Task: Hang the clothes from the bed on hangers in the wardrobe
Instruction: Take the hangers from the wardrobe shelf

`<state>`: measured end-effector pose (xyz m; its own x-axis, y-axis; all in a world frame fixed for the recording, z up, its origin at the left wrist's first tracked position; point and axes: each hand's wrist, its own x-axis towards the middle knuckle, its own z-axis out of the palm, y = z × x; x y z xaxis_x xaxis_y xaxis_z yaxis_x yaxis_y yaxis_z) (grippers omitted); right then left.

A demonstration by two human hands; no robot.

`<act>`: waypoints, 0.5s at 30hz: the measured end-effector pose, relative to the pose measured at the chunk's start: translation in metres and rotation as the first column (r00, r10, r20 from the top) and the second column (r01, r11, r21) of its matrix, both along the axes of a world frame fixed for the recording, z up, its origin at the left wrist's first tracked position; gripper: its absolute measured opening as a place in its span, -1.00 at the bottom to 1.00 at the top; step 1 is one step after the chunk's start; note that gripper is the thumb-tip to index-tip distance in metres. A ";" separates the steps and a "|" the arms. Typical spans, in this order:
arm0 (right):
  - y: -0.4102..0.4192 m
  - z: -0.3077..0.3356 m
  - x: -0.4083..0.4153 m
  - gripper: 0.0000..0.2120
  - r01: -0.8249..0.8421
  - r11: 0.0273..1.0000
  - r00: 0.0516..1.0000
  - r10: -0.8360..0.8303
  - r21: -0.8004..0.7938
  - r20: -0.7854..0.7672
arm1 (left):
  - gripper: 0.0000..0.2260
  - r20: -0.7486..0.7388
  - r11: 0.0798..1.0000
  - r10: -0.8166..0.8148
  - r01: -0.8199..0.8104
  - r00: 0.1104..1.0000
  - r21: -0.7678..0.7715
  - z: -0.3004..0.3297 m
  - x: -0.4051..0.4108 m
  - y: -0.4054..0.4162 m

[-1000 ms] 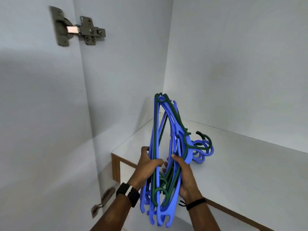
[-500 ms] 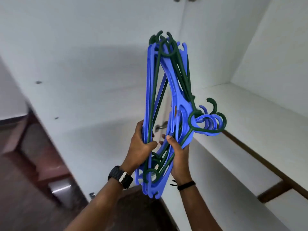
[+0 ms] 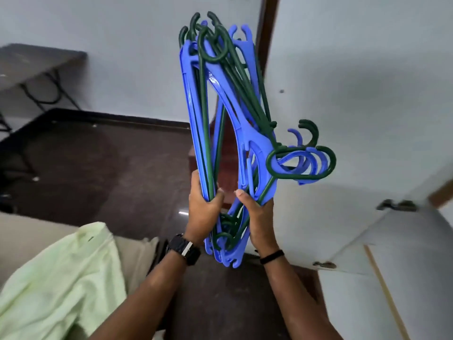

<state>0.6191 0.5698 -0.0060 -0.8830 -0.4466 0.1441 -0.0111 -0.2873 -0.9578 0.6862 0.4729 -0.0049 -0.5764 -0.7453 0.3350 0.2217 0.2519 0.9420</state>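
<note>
Forearms enter from the bottom edge, both raised. Left wrist has a black watch, no readable face or brand; right wrist has a thin black band.

Left hand grips the straight bars of the hanger bundle, fingers curled round them. Right hand grips the other side of the same bundle, thumb on the front. Bundle is blue and dark green plastic, held upright between the hands, hooks pointing right. No moulded lettering legible on any hanger.

Near left: pale green garment lying on the bed, beige cover. Right: white wardrobe door open, metal hinges on its edge. Dark floor behind the hands. Far left: dark table with curved black legs against the white wall.

No writing readable anywhere.

Versus 0.5 s ago: view has swung left away from the wardrobe shelves, which are out of frame now; bed, garment and table have come in. Grip on the bundle unchanged, same two-handed hold, bundle same orientation.
</note>
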 end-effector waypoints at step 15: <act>-0.252 -0.089 0.147 -0.57 -0.441 0.850 0.891 0.376 0.287 0.255 | -0.62 0.270 0.944 0.235 -0.286 0.934 0.166 -0.098 0.172 -0.243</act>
